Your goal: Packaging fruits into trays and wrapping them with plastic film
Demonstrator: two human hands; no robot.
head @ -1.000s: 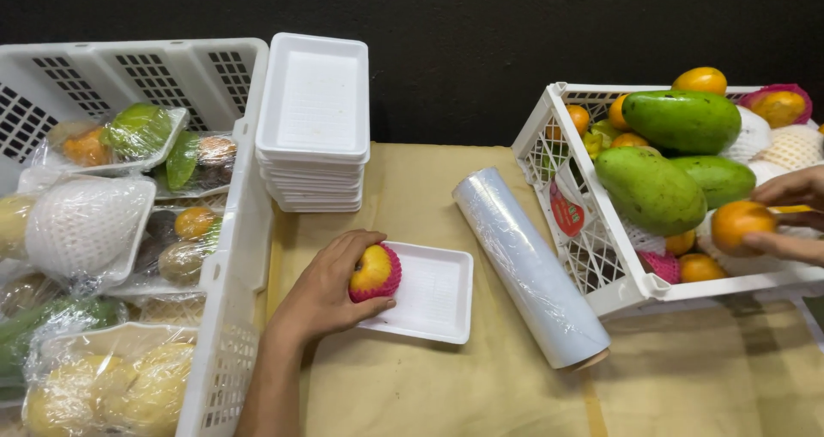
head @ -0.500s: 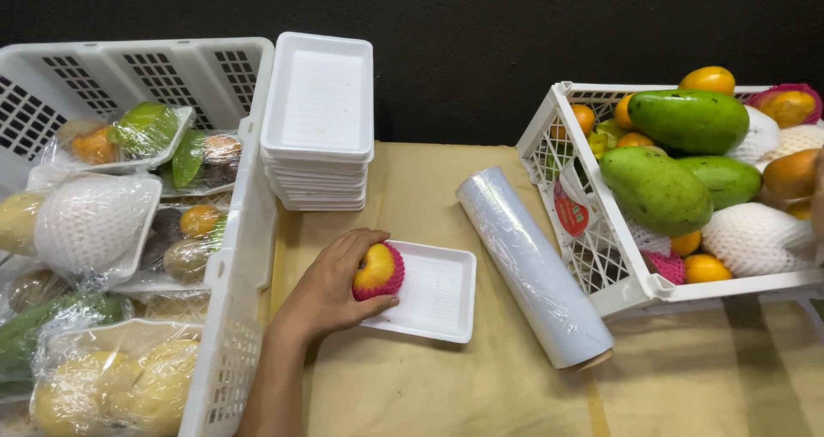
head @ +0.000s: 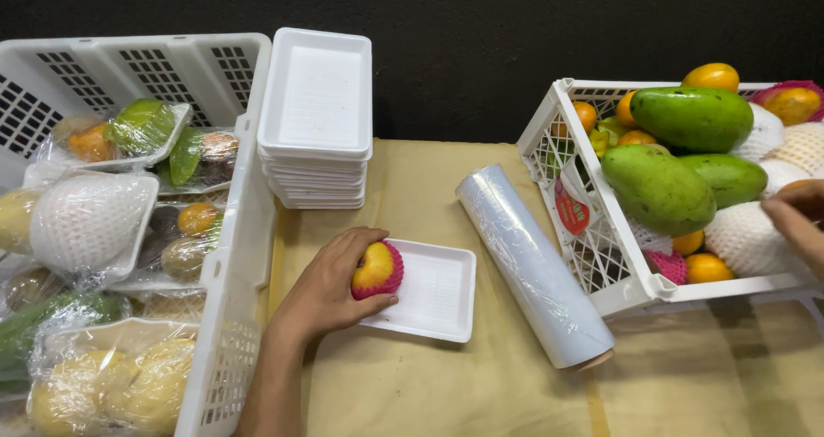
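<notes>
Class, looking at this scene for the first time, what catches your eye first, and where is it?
The left hand holds a fruit on a white tray at centre. Big green mangoes fill the right crate; the right hand reaches in there.

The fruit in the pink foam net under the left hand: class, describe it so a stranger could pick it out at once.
Start at the tall stack of white trays at the table's back. Just in front lies a single white tray; on its left end the left hand grips a yellow-red fruit. It alone sits outside the crates, cupped in pink netting.
</notes>
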